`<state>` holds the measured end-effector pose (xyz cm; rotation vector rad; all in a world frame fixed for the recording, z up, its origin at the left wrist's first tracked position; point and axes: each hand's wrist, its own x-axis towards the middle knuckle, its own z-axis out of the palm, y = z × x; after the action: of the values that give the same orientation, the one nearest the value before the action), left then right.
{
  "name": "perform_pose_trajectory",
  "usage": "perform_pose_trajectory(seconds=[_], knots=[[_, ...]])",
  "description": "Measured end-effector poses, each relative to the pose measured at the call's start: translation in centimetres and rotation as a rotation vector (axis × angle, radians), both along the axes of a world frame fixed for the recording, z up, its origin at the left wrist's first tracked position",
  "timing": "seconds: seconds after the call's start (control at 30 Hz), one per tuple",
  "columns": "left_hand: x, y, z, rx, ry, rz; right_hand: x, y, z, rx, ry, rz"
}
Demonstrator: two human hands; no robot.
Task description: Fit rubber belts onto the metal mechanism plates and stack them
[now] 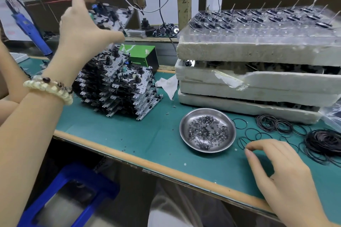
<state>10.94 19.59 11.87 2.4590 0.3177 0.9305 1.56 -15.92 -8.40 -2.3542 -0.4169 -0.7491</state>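
Fingertips [249, 152] pinch a belt [239, 143] beside the dish [195, 114]; left hand [83, 24] holds plate [111, 17].

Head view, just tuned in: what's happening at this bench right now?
A person is working with both hands. The left hand holds one metal mechanism plate raised above the stack of plates on the green bench. The right hand has its fingertips at a loose rubber belt lying on the bench beside the steel dish of small rings. Whether it has pinched the belt is unclear. A heap of belts lies to the right.
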Motion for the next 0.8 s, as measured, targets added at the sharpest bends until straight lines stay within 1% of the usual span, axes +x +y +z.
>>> perform_pose_trajectory(seconds=[0.07,0.13,0.23,0.37,0.5,0.6,0.7,0.8], knots=[[-1.5,-2.1,-0.6,0.033,0.067,-0.107,-0.2,-0.3,0.1,0.091,0.012,-0.024],[-3.3,-4.7,-1.9,0.121,0.121,-0.202,-0.3,-0.8,0.4,0.177,0.029,-0.046],[-6.1,-8.9,-4.3,0.317,0.129,-0.320,-0.6,-2.2,0.9,0.262,0.040,-0.085],[-8.3,-13.6,-7.4,0.465,0.132,-0.458,-1.0,-5.2,1.5,0.330,0.058,-0.173],[-8.4,-18.4,-10.8,0.644,-0.008,-0.586,-0.9,-9.2,1.2,0.454,0.081,-0.265],[-6.7,-21.9,-13.3,0.785,-0.127,-0.717,-1.0,-11.8,0.6,0.494,0.076,-0.345],[-5.0,-24.6,-15.1,0.906,-0.218,-0.817,-1.3,-13.2,0.0,0.560,0.043,-0.374],[-4.0,-26.4,-16.2,0.987,-0.346,-0.899,-1.5,-13.7,-0.6,0.626,0.049,-0.366]])
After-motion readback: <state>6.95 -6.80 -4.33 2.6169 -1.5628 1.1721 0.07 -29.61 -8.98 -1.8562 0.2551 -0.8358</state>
